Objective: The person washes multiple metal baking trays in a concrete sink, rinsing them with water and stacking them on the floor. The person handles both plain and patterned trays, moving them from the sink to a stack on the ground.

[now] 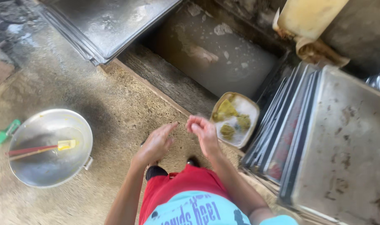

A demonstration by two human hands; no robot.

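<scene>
Low in the middle of the frame, the left hand (156, 143) and the right hand (203, 131) are raised in front of the person, near each other but not touching. Both are empty; the left hand's fingers are stretched out flat towards the right, while the right hand's fingers are loosely curled, closed on nothing.

Just right of the right hand, a shallow dish (248, 111) holding suds and yellow-green sponges (228, 109) rests on the edge of a sunken water trough (223, 58) that fills the upper middle. Stacked metal trays (344, 141) lean at the right, and more trays (106, 25) lie at the upper left. On the concrete floor (115, 108) at lower left sits a round metal basin (48, 166) with a red-handled brush (40, 148) in it, a green object (4, 134) just beside it.
</scene>
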